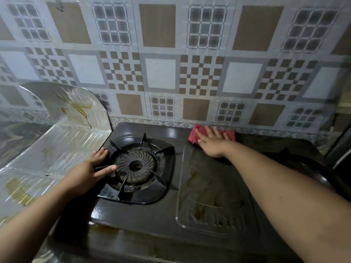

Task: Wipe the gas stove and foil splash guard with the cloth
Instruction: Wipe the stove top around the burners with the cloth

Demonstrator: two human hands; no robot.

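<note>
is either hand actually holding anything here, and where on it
Neither hand has a grip. The right hand presses flat, fingers straight, on the middle of the red cloth; the left hand rests open on the burner grate.

Behind the cooking area you see a patterned wall covering (161,76): brown squares, white squares, small checkerboards and grid-like panes on a grey ground. A marbled grey counter (20,133) shows at the far left. You see a dark upright edge (340,149) at the far right; its identity cannot be told.
</note>
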